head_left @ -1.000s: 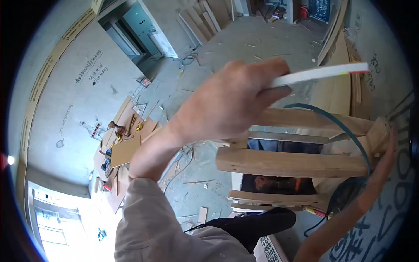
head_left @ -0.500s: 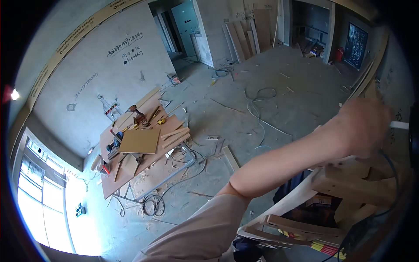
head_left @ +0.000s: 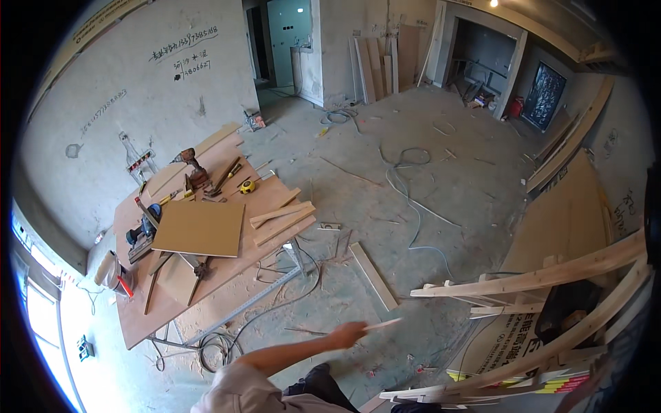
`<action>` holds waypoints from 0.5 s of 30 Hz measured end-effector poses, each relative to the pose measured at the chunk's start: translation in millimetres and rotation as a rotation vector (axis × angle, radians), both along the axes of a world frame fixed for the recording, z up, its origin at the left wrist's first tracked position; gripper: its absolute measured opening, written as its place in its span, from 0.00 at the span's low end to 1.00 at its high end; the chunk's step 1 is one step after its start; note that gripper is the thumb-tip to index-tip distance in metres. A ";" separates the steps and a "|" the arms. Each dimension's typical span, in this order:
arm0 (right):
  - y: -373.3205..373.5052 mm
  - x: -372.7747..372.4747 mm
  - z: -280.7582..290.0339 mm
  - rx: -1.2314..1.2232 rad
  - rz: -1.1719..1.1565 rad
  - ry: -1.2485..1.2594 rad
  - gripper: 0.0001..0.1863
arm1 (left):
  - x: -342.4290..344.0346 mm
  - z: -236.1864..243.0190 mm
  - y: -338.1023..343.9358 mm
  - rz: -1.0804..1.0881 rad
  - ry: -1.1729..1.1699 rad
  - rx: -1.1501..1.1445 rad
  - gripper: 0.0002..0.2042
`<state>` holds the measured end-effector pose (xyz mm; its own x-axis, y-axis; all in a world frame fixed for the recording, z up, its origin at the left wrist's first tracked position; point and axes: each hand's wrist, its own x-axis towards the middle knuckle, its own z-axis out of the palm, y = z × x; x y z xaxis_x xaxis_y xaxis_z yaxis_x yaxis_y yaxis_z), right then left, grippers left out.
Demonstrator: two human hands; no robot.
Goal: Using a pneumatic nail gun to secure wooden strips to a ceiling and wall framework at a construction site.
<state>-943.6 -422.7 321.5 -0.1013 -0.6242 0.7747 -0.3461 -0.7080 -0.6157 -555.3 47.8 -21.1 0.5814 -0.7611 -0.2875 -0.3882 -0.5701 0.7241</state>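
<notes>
My left hand (head_left: 348,334) is closed on a thin white strip (head_left: 381,324) at the lower middle, held out over the littered floor. To its right stands a wooden frame of long rails (head_left: 525,277), close beside me, with printed boards (head_left: 494,342) under it. My right hand is not clearly visible among the timber at the lower right. Up and left of my left hand is a makeshift workbench (head_left: 131,313) carrying a tan board (head_left: 196,227), a cordless drill (head_left: 188,157), a yellow tape measure (head_left: 247,186), a blue power tool (head_left: 143,227) and wood offcuts (head_left: 282,213).
A bucket (head_left: 109,272) is by the bench's left end. Loose cables (head_left: 406,179) and a plank (head_left: 372,275) lie on the floor. Boards lean on the back wall (head_left: 375,69) and the right wall (head_left: 571,138). A doorway (head_left: 275,48) is at the back.
My view has lifted and swung toward the room, so the timber frame now sits lower right. My left hand, still gripping the white strip, has come down from the right to the lower middle.
</notes>
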 end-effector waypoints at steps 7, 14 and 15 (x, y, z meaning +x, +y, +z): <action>18.6 37.8 -76.8 0.202 0.041 0.591 0.30 | -94.3 -84.0 435.6 0.400 0.122 0.622 0.23; 8.8 50.5 -110.8 -0.137 -0.383 0.599 0.27 | -28.9 -79.7 300.4 0.464 0.151 0.167 0.12; 5.6 48.1 -114.2 -0.133 -0.387 0.601 0.27 | -22.7 -83.3 271.4 0.433 0.177 0.148 0.11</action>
<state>-895.6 -417.2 207.2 0.1717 -0.5265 0.8327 -0.8381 -0.5223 -0.1574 -578.0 319.2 -104.4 0.7679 -0.4043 -0.4969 0.0285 -0.7534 0.6570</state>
